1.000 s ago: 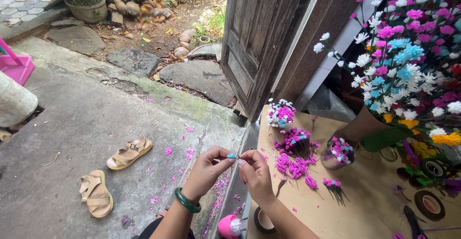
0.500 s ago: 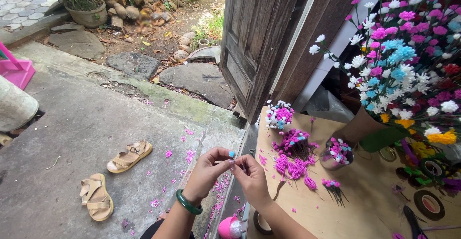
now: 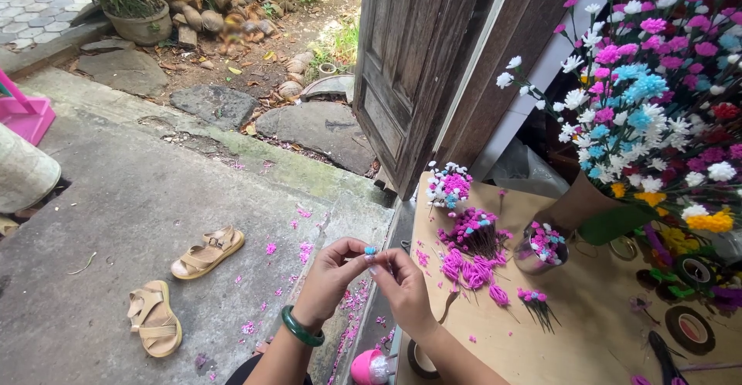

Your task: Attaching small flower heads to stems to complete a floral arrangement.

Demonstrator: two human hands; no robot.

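We see the left hand [image 3: 331, 277] and right hand [image 3: 402, 288] meeting just over the near-left edge of the low brown wooden counter [image 3: 587, 331]. Both sets of fingers are pinched nearly closed on one tiny blue paper flower head [image 3: 370, 251], held between the thumb and forefinger tips of each hand; it is too small for us to tell which hand bears it more. A dark green bangle [image 3: 301, 328] sits on the left wrist.

On the counter, just right of the hands, lies a heap of loose magenta paper flower heads [image 3: 468, 269]. Beyond it on the counter stands a bunch of magenta and blue flowers on thin dark stems [image 3: 475, 229], and further back a smaller white-pink-blue bunch [image 3: 448, 185]. A small cup of mixed flowers [image 3: 543, 247] sits near the counter's middle. A big bouquet of pink, white, blue and yellow paper flowers [image 3: 657, 99] rises over the counter's far right side. Rolls of dark tape [image 3: 689, 325] lie at its right edge.

Left of the counter, on the grey concrete floor [image 3: 139, 199], a pair of tan strap sandals [image 3: 182, 281] lies well apart from the hands, with pink petal scraps scattered between. A weathered wooden door [image 3: 410, 68] stands open behind the counter's far end.
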